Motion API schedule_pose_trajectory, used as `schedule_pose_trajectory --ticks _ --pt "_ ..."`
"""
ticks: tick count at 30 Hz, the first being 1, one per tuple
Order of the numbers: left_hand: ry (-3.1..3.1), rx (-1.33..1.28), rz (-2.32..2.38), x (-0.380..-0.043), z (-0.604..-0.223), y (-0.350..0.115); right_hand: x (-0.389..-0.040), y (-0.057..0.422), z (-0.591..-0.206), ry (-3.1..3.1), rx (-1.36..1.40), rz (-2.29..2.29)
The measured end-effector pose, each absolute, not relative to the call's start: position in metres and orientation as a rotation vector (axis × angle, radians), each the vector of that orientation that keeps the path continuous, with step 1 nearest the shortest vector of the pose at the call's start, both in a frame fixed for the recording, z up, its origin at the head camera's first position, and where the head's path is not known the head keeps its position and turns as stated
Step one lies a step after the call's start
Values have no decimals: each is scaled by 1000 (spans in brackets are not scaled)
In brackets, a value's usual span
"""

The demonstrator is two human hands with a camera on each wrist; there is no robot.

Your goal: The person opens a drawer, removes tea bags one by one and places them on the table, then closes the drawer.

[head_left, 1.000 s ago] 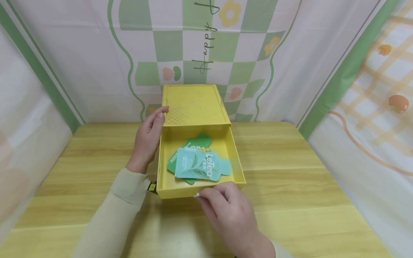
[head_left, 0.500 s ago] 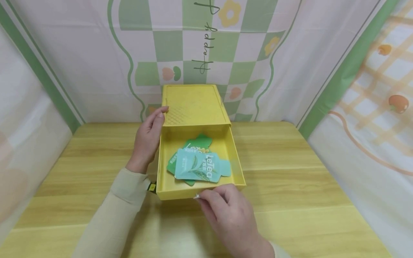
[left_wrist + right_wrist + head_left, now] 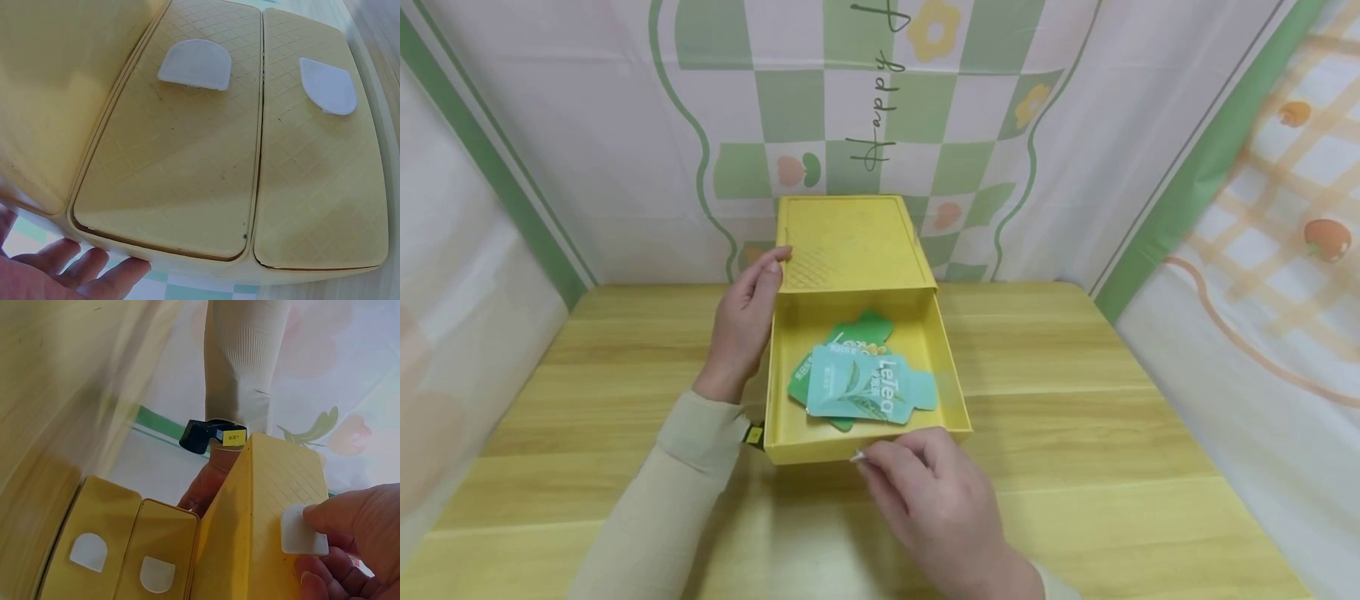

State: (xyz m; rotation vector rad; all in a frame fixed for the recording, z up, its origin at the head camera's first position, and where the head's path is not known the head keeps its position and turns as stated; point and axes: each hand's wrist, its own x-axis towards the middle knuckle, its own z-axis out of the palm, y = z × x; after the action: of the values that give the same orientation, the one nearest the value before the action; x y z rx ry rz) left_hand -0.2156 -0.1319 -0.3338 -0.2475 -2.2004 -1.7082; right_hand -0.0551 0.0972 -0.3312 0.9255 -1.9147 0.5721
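A yellow drawer cabinet stands on the table, its top drawer pulled out toward me. Inside that drawer, a light blue pouch printed "LeTea" lies across a green one. My right hand pinches the drawer's white handle between thumb and fingers, as the right wrist view shows. My left hand rests against the cabinet's left side, fingertips at its top edge; in the left wrist view its fingers lie extended along the cabinet's side.
Two lower drawers with white tabs are flush with the cabinet's front. A printed cloth hangs right behind the cabinet, with more cloth on both sides. Wooden table extends left and right. A black strap circles my left wrist.
The drawer front, its pouches and my right hand have shifted very slightly toward me since the first frame. My left hand has stayed in place.
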Motion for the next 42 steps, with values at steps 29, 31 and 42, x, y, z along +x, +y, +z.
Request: schedule_pose_trajectory --ticks 29,31,42 --pt "-2199 -275 -1720 -216 -334 -133 -78 119 -282 -1992 909 544" --pt "-2200 -275 -1723 -217 -334 -133 -85 122 -279 -2030 903 546" --pt "-2200 -280 -1720 -216 -334 -133 -118 129 -268 -2328 895 425"
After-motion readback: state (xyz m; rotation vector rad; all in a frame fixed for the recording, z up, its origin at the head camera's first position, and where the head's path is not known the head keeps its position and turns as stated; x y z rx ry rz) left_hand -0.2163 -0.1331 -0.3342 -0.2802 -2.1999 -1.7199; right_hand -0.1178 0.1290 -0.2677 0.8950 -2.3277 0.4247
